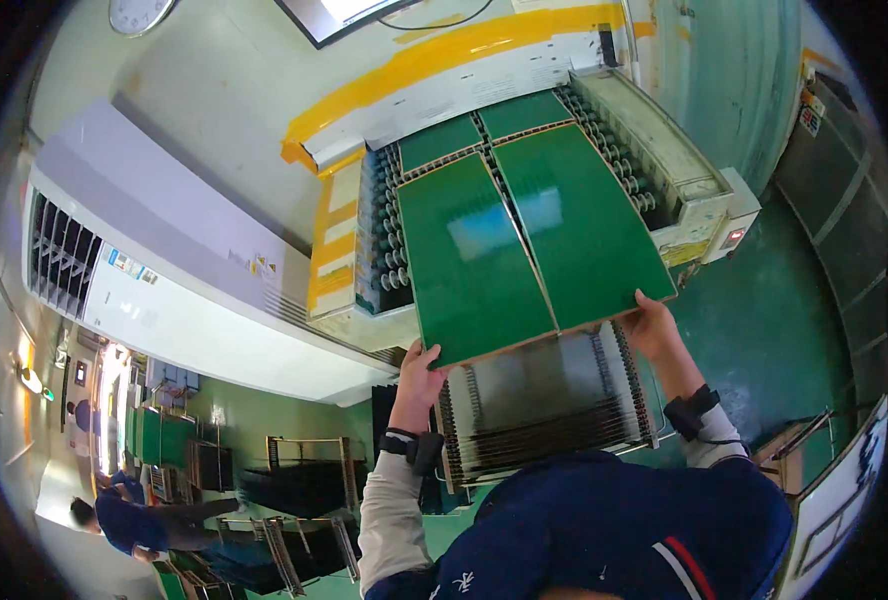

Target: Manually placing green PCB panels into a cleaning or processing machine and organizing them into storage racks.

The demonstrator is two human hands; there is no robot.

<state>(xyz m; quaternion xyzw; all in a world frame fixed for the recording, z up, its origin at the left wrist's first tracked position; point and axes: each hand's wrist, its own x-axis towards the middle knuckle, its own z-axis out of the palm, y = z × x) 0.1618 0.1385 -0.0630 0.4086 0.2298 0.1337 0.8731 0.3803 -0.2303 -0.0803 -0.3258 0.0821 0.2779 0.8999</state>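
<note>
Two shiny green panels, a left one (pixel 469 265) and a right one (pixel 584 225), lie side by side on the rollers (pixel 392 240) of a conveyor machine. Their near ends jut out past the machine toward me. My left hand (pixel 421 385) is closed on the near left corner of the left panel, thumb on top. At the near right corner of the right panel, my right hand (pixel 654 325) grips in the same way, its other fingers mostly hidden underneath. Farther in, two more green panels (pixel 439 145) rest at the machine's slot.
Below the panels stands a slotted rack (pixel 554 390) with wire sides. A white air conditioner (pixel 204 270) rises at the left, and a control box with a red-lit switch (pixel 734 235) is at the right. Another person (pixel 144 525) is at the far lower left near racks (pixel 309 480).
</note>
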